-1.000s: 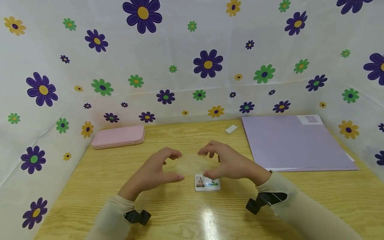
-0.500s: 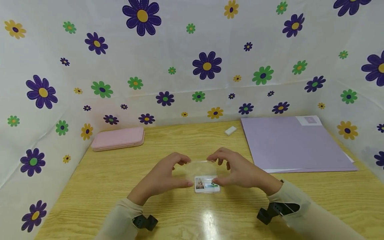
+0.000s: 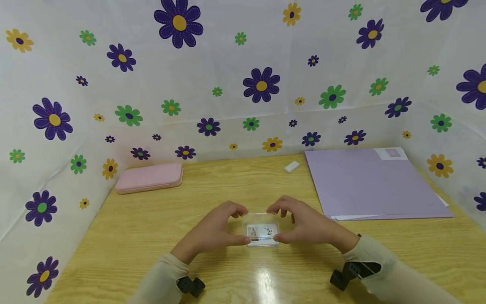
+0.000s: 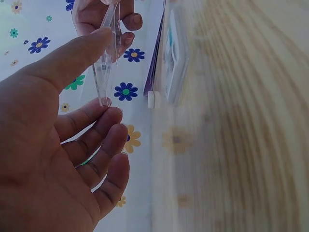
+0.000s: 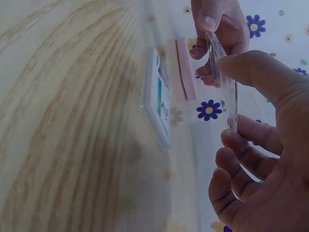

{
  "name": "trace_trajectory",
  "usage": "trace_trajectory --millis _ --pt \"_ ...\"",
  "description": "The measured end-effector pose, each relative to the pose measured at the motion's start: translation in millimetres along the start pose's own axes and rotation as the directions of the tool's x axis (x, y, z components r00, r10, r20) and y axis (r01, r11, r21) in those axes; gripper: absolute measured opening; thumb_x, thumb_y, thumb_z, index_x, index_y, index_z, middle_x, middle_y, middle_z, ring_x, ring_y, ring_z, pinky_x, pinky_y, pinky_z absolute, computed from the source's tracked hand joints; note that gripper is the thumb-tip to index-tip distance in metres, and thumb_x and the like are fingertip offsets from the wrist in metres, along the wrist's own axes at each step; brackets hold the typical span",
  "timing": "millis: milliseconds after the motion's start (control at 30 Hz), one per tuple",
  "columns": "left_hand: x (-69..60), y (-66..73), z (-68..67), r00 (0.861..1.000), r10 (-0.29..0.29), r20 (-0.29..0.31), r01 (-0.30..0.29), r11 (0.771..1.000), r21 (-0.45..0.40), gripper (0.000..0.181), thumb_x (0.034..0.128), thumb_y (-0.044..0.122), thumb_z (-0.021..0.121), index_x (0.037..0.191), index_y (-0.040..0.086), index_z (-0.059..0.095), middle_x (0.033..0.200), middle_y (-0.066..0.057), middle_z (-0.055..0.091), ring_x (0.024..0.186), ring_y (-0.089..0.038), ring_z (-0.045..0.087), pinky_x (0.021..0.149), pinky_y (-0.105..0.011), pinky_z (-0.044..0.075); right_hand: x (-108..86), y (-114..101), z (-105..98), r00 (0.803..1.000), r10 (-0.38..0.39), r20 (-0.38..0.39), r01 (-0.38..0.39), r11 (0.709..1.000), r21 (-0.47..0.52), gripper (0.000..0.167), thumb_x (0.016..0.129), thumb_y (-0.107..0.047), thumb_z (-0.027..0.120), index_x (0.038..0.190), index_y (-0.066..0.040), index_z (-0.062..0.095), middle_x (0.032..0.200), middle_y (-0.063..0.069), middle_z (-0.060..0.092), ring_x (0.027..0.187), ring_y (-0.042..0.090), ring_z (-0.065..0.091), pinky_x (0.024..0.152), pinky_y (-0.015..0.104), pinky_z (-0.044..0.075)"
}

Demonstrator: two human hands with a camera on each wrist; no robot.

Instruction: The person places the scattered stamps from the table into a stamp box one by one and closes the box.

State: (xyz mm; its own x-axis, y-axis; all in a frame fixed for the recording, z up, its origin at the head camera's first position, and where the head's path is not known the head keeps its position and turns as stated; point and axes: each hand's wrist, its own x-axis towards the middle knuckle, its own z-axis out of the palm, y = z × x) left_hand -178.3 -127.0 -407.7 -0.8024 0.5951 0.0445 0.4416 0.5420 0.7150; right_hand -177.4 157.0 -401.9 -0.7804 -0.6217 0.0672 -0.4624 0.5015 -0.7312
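Note:
My left hand (image 3: 212, 230) and right hand (image 3: 308, 223) pinch opposite ends of a clear plastic lid (image 3: 260, 218) between thumb and fingers. Both wrist views show the clear lid (image 4: 100, 79) held off the table, with a gap between it and the small white box below. That flat box (image 3: 262, 242) lies on the table under the lid, with a printed figure and a blue-green patch visible on its top. In the right wrist view the box (image 5: 157, 101) rests apart from both hands.
A pink case (image 3: 149, 178) lies at the back left. At the back centre is a small white block (image 3: 292, 166), left of a large purple folder (image 3: 376, 183) with papers under it. Flowered cloth (image 3: 228, 63) surrounds the wood-grain table (image 3: 129, 253).
Both hands have come down and slightly right with the clear lid, which is now over the white box. The box has stayed in its place.

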Motion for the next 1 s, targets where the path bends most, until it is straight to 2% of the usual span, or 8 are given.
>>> trace_trajectory --millis 267,500,700,833,1000 --pt "3.1 -4.2 9.4 0.998 -0.049 0.050 0.047 0.998 0.037 0.063 0.0786 0.042 0.083 0.129 0.013 0.058 0.121 -0.001 0.057 0.108 -0.022 0.055 0.092 -0.041 0.046 -1.4 8.6 7.9 1.000 0.022 0.014 -0.022 1.000 -0.018 0.055 0.079 -0.028 0.084 0.126 -0.011 0.061 0.117 0.003 0.056 0.102 0.024 0.051 0.075 0.039 0.049" --pt "6.4 -5.0 14.7 0.994 -0.082 0.069 0.075 0.992 0.097 0.063 0.0749 0.041 0.086 0.125 0.016 0.059 0.116 0.005 0.057 0.103 -0.016 0.054 0.090 -0.037 0.046 -2.4 16.1 13.6 1.000 0.009 0.028 -0.008 0.999 -0.040 0.055 0.077 -0.028 0.085 0.123 -0.012 0.061 0.115 -0.002 0.056 0.102 0.020 0.051 0.088 0.039 0.045" --pt "9.6 -7.8 18.0 0.994 -0.077 0.072 0.066 0.988 0.136 0.061 0.0731 0.041 0.088 0.122 0.017 0.059 0.118 0.004 0.052 0.104 -0.016 0.054 0.092 -0.038 0.045 -1.1 20.7 17.2 0.999 0.007 0.036 -0.005 0.999 -0.053 0.053 0.077 -0.027 0.085 0.122 -0.013 0.061 0.114 -0.004 0.055 0.102 0.019 0.051 0.090 0.038 0.044" --pt "10.3 -8.0 19.2 0.994 -0.076 0.084 0.065 0.989 0.131 0.061 0.0717 0.040 0.089 0.121 0.017 0.060 0.118 0.002 0.052 0.106 -0.016 0.053 0.094 -0.038 0.044 -1.6 21.3 19.3 0.999 0.021 0.049 -0.019 0.998 -0.053 0.052 0.077 -0.029 0.085 0.122 -0.014 0.061 0.114 -0.004 0.055 0.102 0.019 0.051 0.091 0.038 0.044" --pt "11.1 -8.9 19.7 0.993 -0.075 0.091 0.061 0.987 0.149 0.062 0.0723 0.040 0.088 0.122 0.017 0.060 0.118 0.003 0.051 0.103 -0.016 0.053 0.092 -0.037 0.045 -1.7 21.6 20.2 0.998 0.024 0.051 -0.022 0.998 -0.052 0.051 0.079 -0.028 0.084 0.122 -0.014 0.061 0.115 -0.004 0.054 0.102 0.018 0.051 0.091 0.038 0.043"
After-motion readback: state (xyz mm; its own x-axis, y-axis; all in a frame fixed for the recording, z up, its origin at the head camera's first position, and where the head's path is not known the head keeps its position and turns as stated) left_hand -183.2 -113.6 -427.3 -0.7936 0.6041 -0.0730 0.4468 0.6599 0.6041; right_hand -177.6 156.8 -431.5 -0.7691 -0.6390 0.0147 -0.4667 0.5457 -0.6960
